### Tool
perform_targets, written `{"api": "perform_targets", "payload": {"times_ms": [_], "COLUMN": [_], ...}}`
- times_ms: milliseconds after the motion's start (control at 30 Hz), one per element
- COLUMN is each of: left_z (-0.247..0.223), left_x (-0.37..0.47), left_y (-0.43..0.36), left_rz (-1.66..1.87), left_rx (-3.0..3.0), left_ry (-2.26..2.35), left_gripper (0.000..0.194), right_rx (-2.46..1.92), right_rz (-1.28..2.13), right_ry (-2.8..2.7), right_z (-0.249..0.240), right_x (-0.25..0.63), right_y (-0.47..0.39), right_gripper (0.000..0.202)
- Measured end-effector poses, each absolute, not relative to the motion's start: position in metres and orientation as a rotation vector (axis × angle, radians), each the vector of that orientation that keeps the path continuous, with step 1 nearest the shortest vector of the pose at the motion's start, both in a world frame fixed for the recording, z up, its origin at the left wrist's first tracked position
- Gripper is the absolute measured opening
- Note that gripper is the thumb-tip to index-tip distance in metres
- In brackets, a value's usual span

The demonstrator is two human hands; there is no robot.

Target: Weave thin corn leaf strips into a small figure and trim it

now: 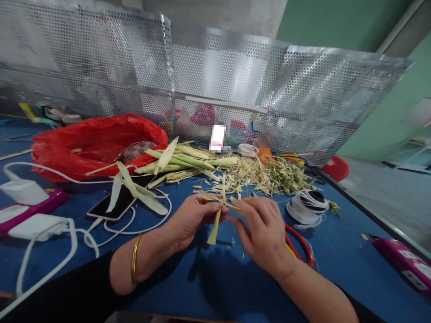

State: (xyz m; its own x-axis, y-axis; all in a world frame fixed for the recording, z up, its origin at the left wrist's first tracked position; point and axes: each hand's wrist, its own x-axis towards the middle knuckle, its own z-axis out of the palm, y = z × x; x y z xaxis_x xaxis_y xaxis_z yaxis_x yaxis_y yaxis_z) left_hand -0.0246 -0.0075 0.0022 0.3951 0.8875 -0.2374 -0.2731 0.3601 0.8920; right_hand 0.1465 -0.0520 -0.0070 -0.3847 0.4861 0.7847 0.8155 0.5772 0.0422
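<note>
A red plastic bag (pixel 90 141) lies open at the back left of the blue counter (pixel 215 278), a checkered pouch (pixel 136 150) at its mouth. Beside it rest long green leaves (pixel 182 161) and a heap of trimmings (pixel 269 175). Over the counter, the left hand (pixel 191 220) and right hand (pixel 262 229) both pinch crossed leaf strips (pixel 218 208) between closed fingers. A thread spool (pixel 308 204) sits right; perforated metal screens (pixel 235 85) and green walls stand behind.

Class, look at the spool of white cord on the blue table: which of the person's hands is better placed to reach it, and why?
Right hand, probably: the spool of white cord lies just beyond it, on its side. The left hand would have to cross over; both pinch the leaf strips.
</note>
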Motion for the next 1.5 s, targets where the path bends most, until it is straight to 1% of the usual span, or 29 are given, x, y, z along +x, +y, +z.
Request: {"api": "perform_targets", "payload": {"times_ms": [100,200,367,733,1000,1133,1300,1367,1467,1500], "left_z": [0.006,0.005,-0.004,-0.006,0.001,0.005,0.001,-0.002,-0.005,-0.006], "left_x": [-0.026,-0.024,-0.021,-0.018,-0.027,-0.027,-0.025,-0.023,-0.020,-0.019], "left_y": [-0.005,-0.005,-0.007,-0.004,0.001,0.001,-0.002,-0.004,-0.008,-0.010], "left_rz": [0.836,0.819,0.813,0.880,0.740,0.783,0.720,0.641,0.543,0.529], "left_rx": [0.895,0.950,1.177,1.133,1.174,1.215,1.305,1.383,1.484,1.515], "left_ry": [0.894,0.920,0.967,0.970,0.926,0.964,0.954,0.918,0.921,0.928], "left_gripper": [0.021,0.023,0.027,0.032,0.039,0.033,0.027,0.027,0.030,0.032], "right_rx": [-1.274,-1.300,-1.272,-1.107,-1.215,-1.211,-1.301,-1.312,-1.278,-1.271], "right_rz": [-0.362,-0.150,-0.024,-0.092,-0.043,-0.035,-0.097,0.085,0.570,0.680], "right_ry": [-2.073,-2.194,-2.199,-2.241,-2.223,-2.204,-1.843,-1.808,-1.755,-1.708], "right_z": [-0.012,-0.019,-0.020,-0.017,-0.015,-0.012,-0.007,-0.006,-0.009,-0.010], "right_x": [0.151,0.149,0.140,0.136,0.140,0.142,0.150,0.153,0.151,0.150], "right_y": [-0.043,-0.039,-0.045,-0.055,-0.051,-0.052,-0.046,-0.042,-0.036,-0.035], "right_gripper": [0.013,0.022,0.026,0.025,0.026,0.026,0.016,0.013,0.014,0.015]}}
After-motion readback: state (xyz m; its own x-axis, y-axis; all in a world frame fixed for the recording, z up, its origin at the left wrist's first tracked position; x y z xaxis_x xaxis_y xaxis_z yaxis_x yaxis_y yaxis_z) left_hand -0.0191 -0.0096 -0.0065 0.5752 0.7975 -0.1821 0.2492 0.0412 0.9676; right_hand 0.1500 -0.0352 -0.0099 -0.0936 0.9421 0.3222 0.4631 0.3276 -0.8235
